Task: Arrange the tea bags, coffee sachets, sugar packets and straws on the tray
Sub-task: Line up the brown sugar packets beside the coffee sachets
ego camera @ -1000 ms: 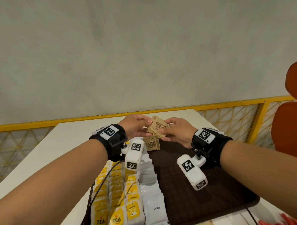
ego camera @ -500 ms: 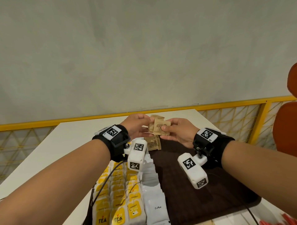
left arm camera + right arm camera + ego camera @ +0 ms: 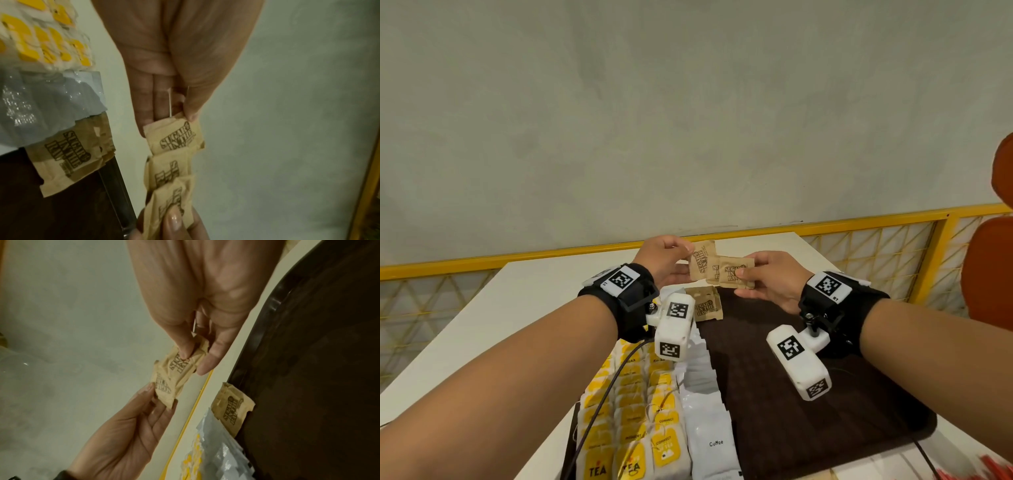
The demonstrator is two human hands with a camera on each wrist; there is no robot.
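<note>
Both hands hold a fan of brown sugar packets (image 3: pixel 717 269) in the air above the far end of the dark brown tray (image 3: pixel 808 394). My left hand (image 3: pixel 671 258) pinches the leftmost packet (image 3: pixel 176 138) between thumb and fingers. My right hand (image 3: pixel 763 277) pinches the rightmost packet (image 3: pixel 183 360) by its end. More sugar packets (image 3: pixel 705 308) lie stacked at the tray's far edge. Yellow-labelled tea bags (image 3: pixel 633 411) fill rows on the tray's left side, with a row of white coffee sachets (image 3: pixel 709 428) beside them.
The tray lies on a white table (image 3: pixel 510 329) against a yellow railing (image 3: pixel 482 263) and a grey wall. Red straws (image 3: pixel 989 469) show at the bottom right corner. An orange chair (image 3: pixel 989 274) stands at the right. The tray's right half is bare.
The held packets have been spread sideways from a bunched stack into a fan, and both hands have drifted slightly apart and up.
</note>
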